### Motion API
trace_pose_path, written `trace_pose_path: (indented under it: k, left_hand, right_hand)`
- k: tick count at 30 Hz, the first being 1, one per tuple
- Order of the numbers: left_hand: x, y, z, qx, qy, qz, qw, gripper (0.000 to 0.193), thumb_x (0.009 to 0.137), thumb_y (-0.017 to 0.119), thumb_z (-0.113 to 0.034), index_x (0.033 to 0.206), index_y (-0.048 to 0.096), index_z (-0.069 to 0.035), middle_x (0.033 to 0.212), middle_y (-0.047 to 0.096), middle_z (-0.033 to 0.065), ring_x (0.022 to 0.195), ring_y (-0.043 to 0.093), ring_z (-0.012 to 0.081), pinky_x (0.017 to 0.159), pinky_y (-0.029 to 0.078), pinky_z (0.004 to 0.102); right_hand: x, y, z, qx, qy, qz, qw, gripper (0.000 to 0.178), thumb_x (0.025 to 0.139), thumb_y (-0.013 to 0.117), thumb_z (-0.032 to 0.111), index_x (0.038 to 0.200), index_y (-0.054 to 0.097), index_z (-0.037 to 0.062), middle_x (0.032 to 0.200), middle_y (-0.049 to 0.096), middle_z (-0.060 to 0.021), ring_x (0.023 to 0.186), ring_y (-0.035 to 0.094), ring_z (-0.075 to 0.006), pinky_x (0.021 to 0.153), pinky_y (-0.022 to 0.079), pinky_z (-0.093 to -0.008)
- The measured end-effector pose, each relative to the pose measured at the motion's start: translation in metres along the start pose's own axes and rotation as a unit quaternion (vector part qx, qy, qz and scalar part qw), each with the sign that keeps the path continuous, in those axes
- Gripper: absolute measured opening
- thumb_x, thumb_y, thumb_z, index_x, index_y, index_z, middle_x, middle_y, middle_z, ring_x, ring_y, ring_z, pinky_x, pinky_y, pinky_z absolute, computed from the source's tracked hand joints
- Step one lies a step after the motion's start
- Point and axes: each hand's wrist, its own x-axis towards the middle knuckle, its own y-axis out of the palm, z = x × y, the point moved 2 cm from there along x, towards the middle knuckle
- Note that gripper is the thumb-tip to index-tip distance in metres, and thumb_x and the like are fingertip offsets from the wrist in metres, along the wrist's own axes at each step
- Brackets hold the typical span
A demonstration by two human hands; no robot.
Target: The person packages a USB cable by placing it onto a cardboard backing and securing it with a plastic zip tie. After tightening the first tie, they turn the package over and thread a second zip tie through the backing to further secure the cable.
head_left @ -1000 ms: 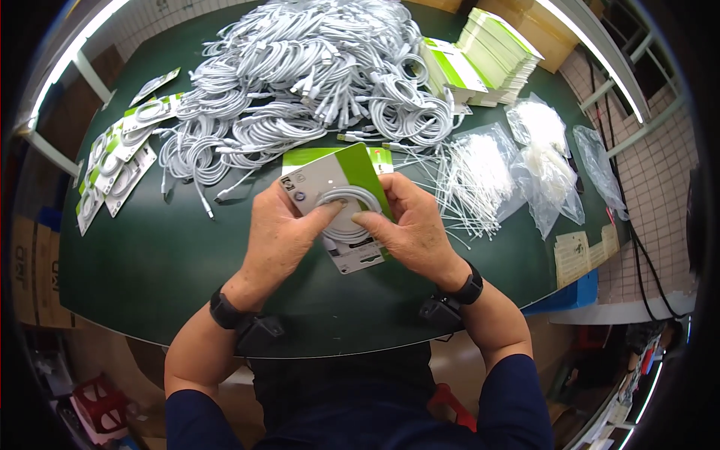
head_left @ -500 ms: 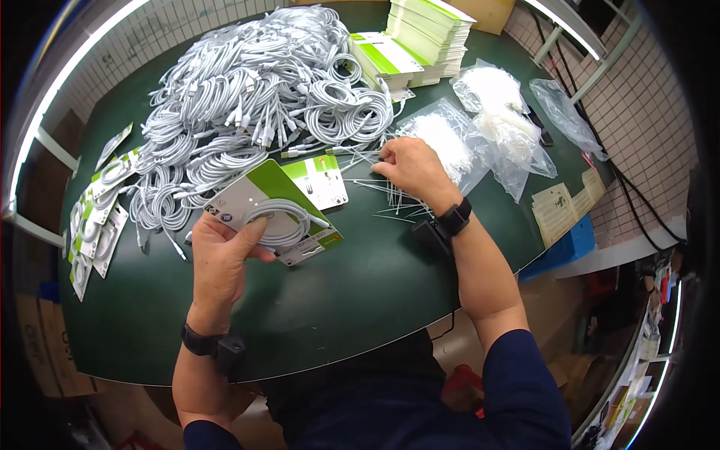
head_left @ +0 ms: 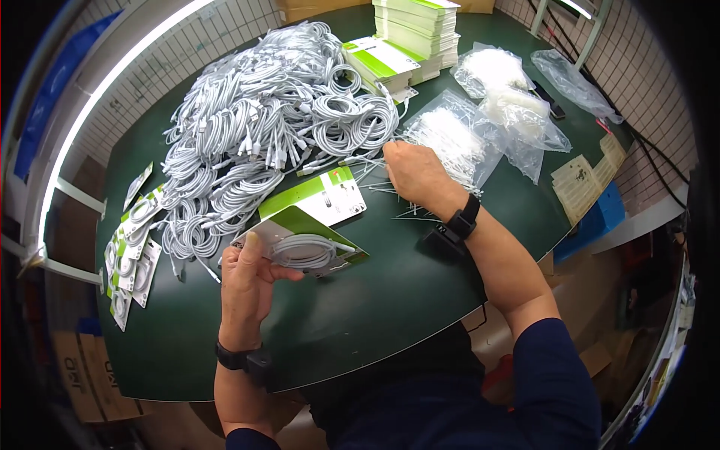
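Observation:
My left hand (head_left: 251, 289) grips a green and white packaging card (head_left: 291, 220), tilted, with its thumb on the card's near left corner. A coiled white cable (head_left: 304, 251) lies against the card's face. My right hand (head_left: 421, 174) is closed at the edge of a scatter of thin white cable ties (head_left: 382, 186); what its fingers hold, if anything, is hidden. Behind the held card lies another green and white card (head_left: 337, 196), flat on the table.
A large heap of coiled white cables (head_left: 259, 112) covers the back left. Cards with cables (head_left: 135, 259) overlap at the left. Card stacks (head_left: 416, 34) stand at the back. Clear bags (head_left: 517, 112) and a bag of ties (head_left: 450, 142) lie right on the green table (head_left: 375, 300).
The view has shifted, so the table's things sit further right and lower. The held card is tipped flatter. My right hand stays by the cable ties, its fingertips now less visible.

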Motion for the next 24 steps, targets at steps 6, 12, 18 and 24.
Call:
trace_pose_path:
  k: [6,12,18,24]
  left_hand:
    - [-0.005,0.003,-0.001,-0.045,0.055,0.016,0.997,0.044,0.109,0.059,-0.031,0.124,0.067,0.009,0.116,0.074,0.0221,0.098,0.076,0.0346,0.071,0.068,0.043]
    - [-0.005,0.016,-0.012,0.111,0.288,-0.013,0.951,0.032,0.105,0.065,-0.023,0.119,0.072,0.005,0.12,0.074,0.0219,0.111,0.073,0.0367,0.084,0.066,0.0489]
    - [-0.004,0.02,-0.01,0.417,0.404,-0.004,0.814,0.027,0.092,0.079,-0.01,0.116,0.074,0.002,0.121,0.074,0.022,0.115,0.072,0.0372,0.096,0.061,0.0484]
    - [0.003,0.013,0.005,0.462,0.403,0.027,0.789,0.035,0.079,0.087,-0.006,0.112,0.075,0.0,0.116,0.075,0.0187,0.115,0.073,0.0377,0.097,0.059,0.0445]
  right_hand:
    - [-0.001,-0.008,-0.002,0.041,-0.012,-0.018,0.999,0.013,0.093,0.068,0.014,0.1,0.068,0.0036,0.094,0.069,-0.016,0.091,0.069,-0.0384,0.081,0.056,-0.0479]
    - [-0.003,-0.029,-0.001,0.074,-0.061,-0.139,0.986,0.008,0.091,0.072,0.011,0.094,0.075,0.004,0.092,0.071,-0.0123,0.084,0.071,-0.0279,0.074,0.056,-0.0412]
    - [-0.004,-0.048,0.033,0.456,0.02,-0.038,0.889,0.005,0.095,0.074,0.007,0.098,0.073,0.003,0.094,0.073,-0.0086,0.072,0.066,-0.0128,0.061,0.051,-0.0273]
    - [-0.017,-0.047,0.064,0.735,0.129,0.126,0.654,0.013,0.099,0.074,0.009,0.107,0.066,0.0032,0.095,0.073,-0.0104,0.069,0.06,-0.0065,0.058,0.044,-0.0176]
